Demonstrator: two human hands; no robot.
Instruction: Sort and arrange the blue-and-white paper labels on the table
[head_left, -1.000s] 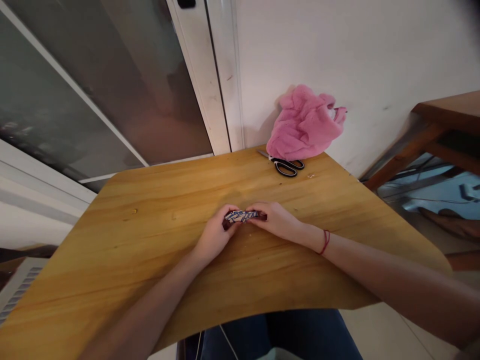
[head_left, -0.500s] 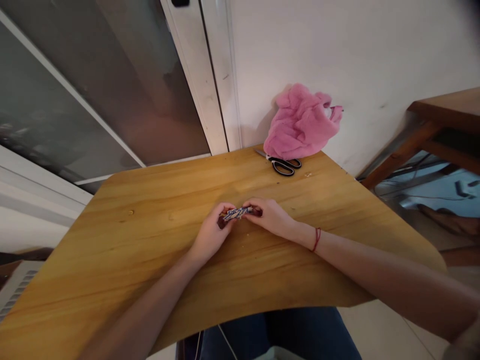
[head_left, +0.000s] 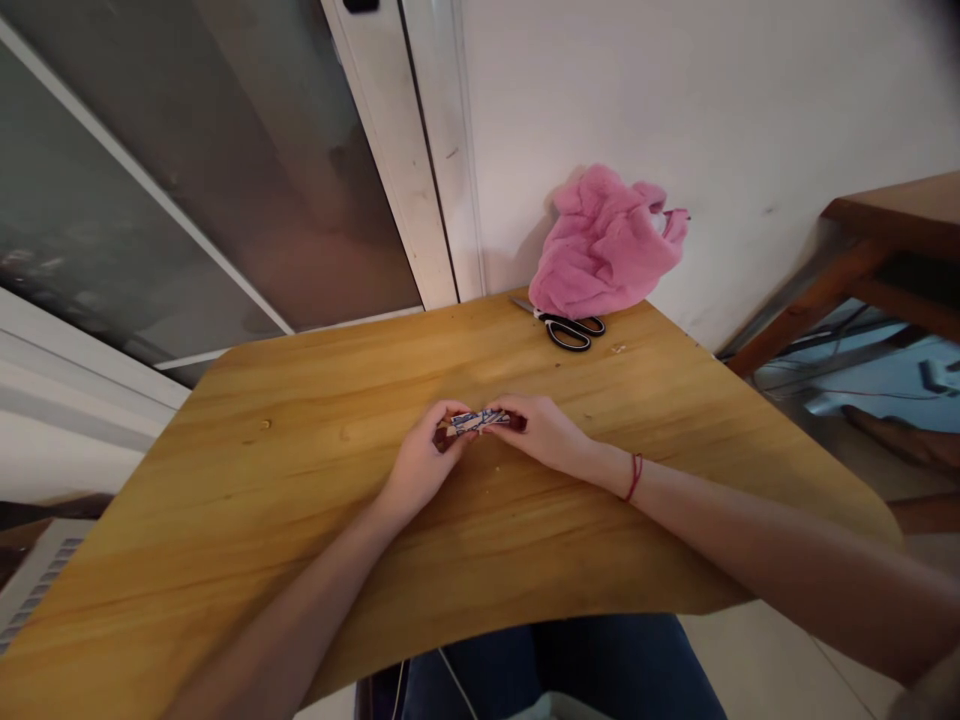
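Over the middle of the tabletop, a small white-and-blue patterned piece (head_left: 478, 421) is held between both hands. It looks like a thin stack of cards or folded paper, but its exact kind is too small to tell. My left hand (head_left: 429, 450) grips its left end, thumb on the near side and fingers on the far side. At the other end, my right hand (head_left: 544, 430) pinches it in the same way, a red string bracelet (head_left: 635, 477) around the wrist. Fingers cover both ends of the piece.
Black-handled scissors (head_left: 571, 331) lie at the table's (head_left: 300, 510) far edge, partly beneath a crumpled pink cloth (head_left: 604, 245) by the wall. Small crumbs dot the wood. A sliding glass door (head_left: 247, 150) stands behind, and another wooden table (head_left: 892, 215) is at right.
Both hands stay in nearly the same place. The patterned piece has shifted slightly between the fingers and shows a somewhat different side. The view has moved a little.
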